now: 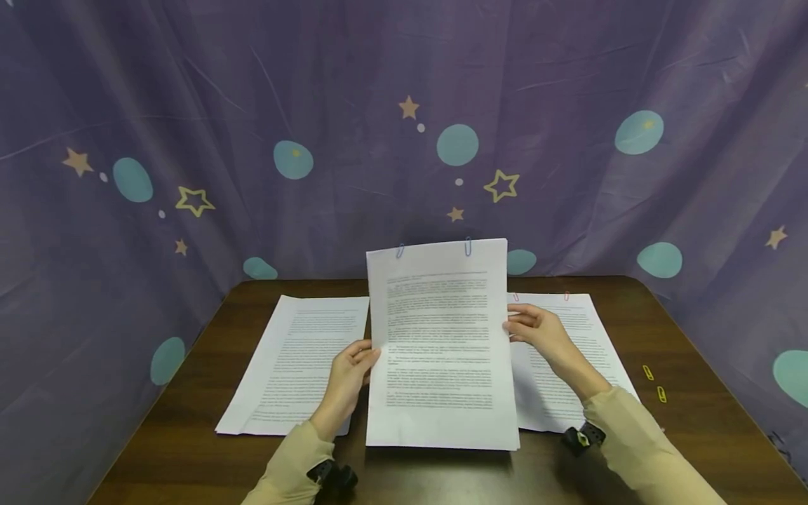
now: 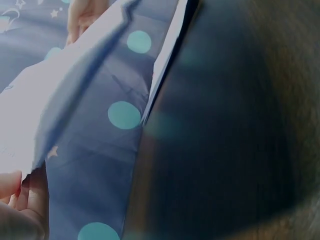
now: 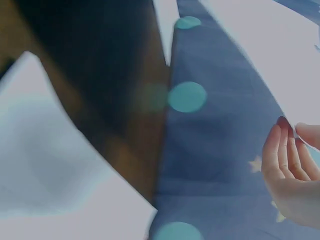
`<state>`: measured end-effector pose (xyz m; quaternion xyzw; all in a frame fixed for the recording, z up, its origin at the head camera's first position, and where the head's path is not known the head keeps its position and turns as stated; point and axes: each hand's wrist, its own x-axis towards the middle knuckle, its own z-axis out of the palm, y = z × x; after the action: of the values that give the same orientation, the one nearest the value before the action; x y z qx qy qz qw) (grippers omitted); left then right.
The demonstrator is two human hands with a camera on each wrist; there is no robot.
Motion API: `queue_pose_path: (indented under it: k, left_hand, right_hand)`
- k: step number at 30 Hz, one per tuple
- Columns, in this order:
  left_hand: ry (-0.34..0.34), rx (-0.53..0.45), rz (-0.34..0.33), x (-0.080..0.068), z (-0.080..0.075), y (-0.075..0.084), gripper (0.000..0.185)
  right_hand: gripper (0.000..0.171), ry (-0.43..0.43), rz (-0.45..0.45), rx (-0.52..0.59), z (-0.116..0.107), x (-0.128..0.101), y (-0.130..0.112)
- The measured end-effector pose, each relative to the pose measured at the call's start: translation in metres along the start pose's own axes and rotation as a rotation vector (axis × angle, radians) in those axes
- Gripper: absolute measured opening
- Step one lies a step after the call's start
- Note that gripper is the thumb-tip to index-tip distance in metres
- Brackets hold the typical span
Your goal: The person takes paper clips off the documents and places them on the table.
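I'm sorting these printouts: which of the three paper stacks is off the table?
The middle stack, fastened with blue clips: left hand and right hand hold it upright. The left stack and right stack lie flat.

We see the head view evenly and softly lit, sharp at centre, with the curtain [image 1: 404, 105] bowed by wide-angle distortion and faint shadows under the papers [image 1: 442, 344]. Both wrist views are blurred, bluish, and dark over the table [image 2: 225, 125].

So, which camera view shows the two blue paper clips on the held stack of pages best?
The head view: both blue paper clips sit clearly on the top edge of the held stack of pages. The left wrist view shows only the blurred pages from the side; the right wrist view shows perhaps a hint of blue at its right edge.
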<state>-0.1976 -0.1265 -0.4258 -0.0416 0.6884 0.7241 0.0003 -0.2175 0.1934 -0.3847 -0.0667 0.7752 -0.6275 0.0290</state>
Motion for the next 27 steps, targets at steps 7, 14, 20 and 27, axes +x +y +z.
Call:
queue_pose_path:
  k: [7, 14, 20, 27]
  left_hand:
    - [0.001, -0.045, 0.010, -0.005, 0.005, 0.000, 0.021]
    - [-0.002, -0.053, 0.002, -0.007, 0.005, 0.002, 0.019]
    - [-0.006, -0.048, 0.000, -0.009, 0.004, 0.000, 0.018]
    - [-0.024, -0.046, 0.010, -0.010, 0.006, 0.001, 0.018]
  right_hand:
    - [0.050, 0.017, -0.137, -0.030, -0.016, 0.019, -0.044]
    - [0.049, 0.092, -0.217, -0.170, -0.021, 0.036, -0.087]
    - [0.041, 0.081, -0.278, -0.303, -0.018, 0.047, -0.104]
    - [0.033, 0.007, -0.296, -0.347, -0.015, 0.055, -0.113]
